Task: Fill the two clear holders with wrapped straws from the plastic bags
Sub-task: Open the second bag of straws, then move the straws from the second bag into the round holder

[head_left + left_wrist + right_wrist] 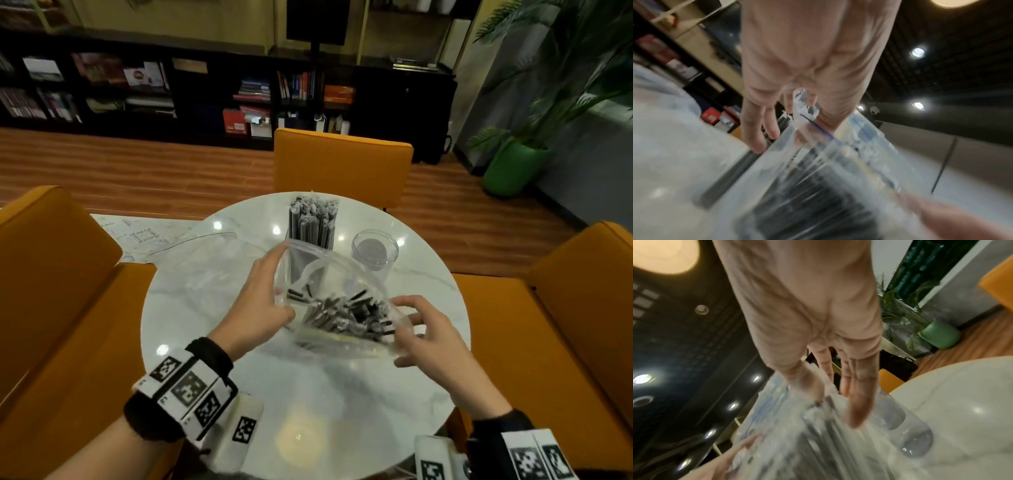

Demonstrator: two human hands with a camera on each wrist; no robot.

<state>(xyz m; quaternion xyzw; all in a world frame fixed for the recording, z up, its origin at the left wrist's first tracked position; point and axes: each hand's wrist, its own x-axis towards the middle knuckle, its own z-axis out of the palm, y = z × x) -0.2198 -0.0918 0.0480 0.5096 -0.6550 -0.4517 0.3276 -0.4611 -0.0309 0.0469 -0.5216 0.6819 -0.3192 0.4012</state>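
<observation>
Round marble table in a lounge with orange chairs

The white marble table (205, 342) stands on a wooden floor (137, 164); orange chairs (342, 164) sit at its far, left and right sides; behind them a dark bookshelf (137, 89) holds books and magazines; a plant in a green pot (513, 168) stands at the far right.

The head view looks forward and steeply down from above the round white marble desk (212, 342). Each wrist view sits close behind its palm, tilted up toward the ceiling, along the fingers (756, 129). All three share the clear plastic bag of dark wrapped straws (342, 318).
</observation>
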